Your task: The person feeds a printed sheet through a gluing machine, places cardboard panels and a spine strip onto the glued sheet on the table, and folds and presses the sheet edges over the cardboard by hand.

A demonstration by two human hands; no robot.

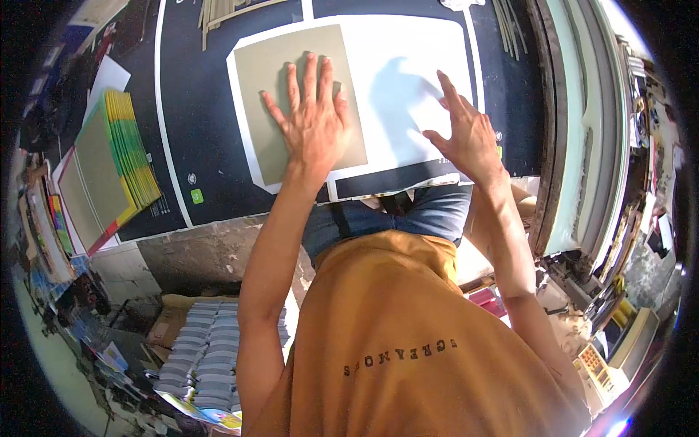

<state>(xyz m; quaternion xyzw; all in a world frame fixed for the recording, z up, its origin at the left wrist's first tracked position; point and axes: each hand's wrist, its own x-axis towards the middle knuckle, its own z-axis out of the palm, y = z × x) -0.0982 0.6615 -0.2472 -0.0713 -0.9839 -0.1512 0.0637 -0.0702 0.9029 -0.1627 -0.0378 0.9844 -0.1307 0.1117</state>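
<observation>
A large white sheet (400, 44) lies on the dark table top (211, 146). On its left part rests a grey-brown board (258, 69), with white margins showing at its left, top and bottom. My left hand (317, 127) is spread palm down on this board, fingers apart and pointing to the far edge. Over the right part of the sheet is my right hand (470, 135), its fingers apart and partly bent, holding nothing; it casts a shadow on the white surface. Whether its fingertips touch the sheet I cannot tell.
At the left of the table stands a stack of yellow-green covers (131, 156) beside more boards. Thin strips lie at the far left (211, 22) and far right (510, 29). A pale green metal frame (582, 131) borders the right side. Grey stacks (207, 349) sit below left.
</observation>
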